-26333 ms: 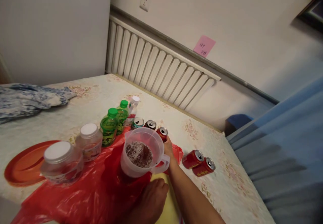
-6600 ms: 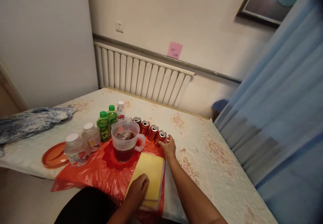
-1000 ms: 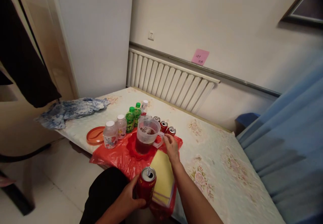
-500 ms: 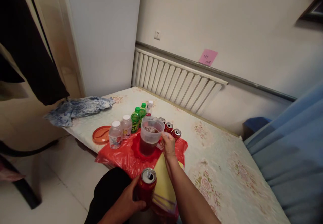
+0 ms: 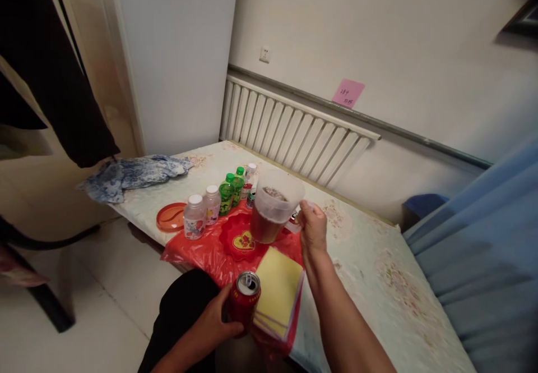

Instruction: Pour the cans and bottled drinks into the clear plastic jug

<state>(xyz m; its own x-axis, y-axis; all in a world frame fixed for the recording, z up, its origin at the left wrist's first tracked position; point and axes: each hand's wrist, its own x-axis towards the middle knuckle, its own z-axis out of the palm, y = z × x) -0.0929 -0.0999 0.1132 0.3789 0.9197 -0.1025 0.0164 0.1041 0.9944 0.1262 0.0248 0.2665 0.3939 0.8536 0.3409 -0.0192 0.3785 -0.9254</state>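
Observation:
My left hand is wrapped round an opened red can, upright near my knee. My right hand grips the handle of a clear plastic pitcher partly filled with dark brown liquid. The pitcher is raised and tilted slightly, beside a red scalloped dish with a yellow heart print. Under the dish lies a red plastic bag. A folded yellow cloth rests on the bag between my hands. Behind the pitcher, the red cans are mostly hidden.
Left of the dish stand white-capped bottles, green bottles and an orange lid. A blue patterned cloth lies at the table's far left. A radiator runs along the wall; a blue curtain hangs at right.
My right hand has lifted the pitcher off the red dish and moved it right, uncovering the dish's print. My left hand still holds the can in nearly the same place.

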